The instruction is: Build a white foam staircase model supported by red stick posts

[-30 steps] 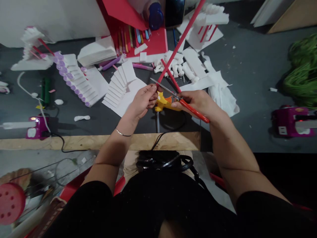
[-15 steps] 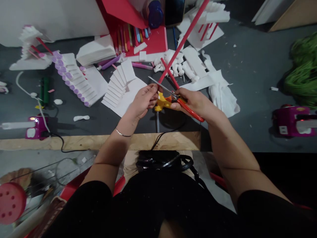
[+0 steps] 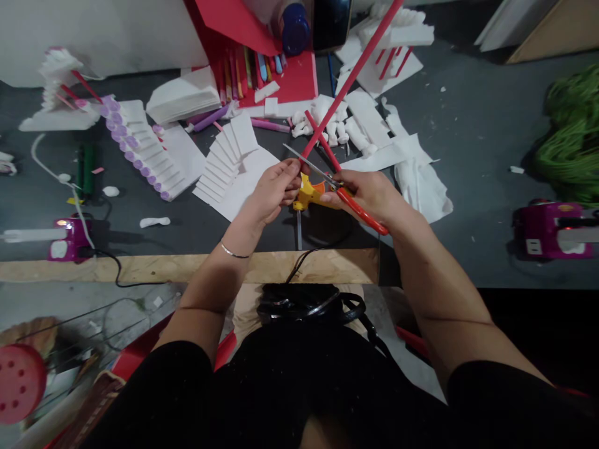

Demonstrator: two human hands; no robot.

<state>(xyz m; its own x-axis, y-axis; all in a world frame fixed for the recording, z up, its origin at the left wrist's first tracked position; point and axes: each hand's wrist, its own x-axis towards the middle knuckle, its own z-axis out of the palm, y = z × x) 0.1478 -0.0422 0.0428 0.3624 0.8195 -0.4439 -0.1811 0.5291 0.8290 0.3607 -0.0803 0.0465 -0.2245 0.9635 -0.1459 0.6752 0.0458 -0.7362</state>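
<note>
Pinched in the fingertips of my left hand (image 3: 276, 190) is the lower end of a long red stick (image 3: 349, 81), which slants up and to the right. My right hand (image 3: 367, 193) grips red-handled scissors (image 3: 358, 211), their blades pointing left across the stick near my left fingertips. A second, shorter red stick (image 3: 324, 142) crosses behind the long one, its lower end reaching my right hand. Beneath both hands is a yellow glue gun (image 3: 309, 193), partly covered, with a clear glue stick (image 3: 300, 232) jutting toward the table's front edge.
Left of my hands are a folded white paper staircase (image 3: 219, 165) and a purple-edged stair piece (image 3: 131, 146). White scraps (image 3: 416, 174) lie at right, beyond them green cord (image 3: 573, 131). Purple power strips (image 3: 70, 240) sit at both sides. A white model (image 3: 397, 37) stands at the back.
The long red stick's far end has swung slightly right, and the scissors' handles have shifted a little right and down. Both hands keep their holds.
</note>
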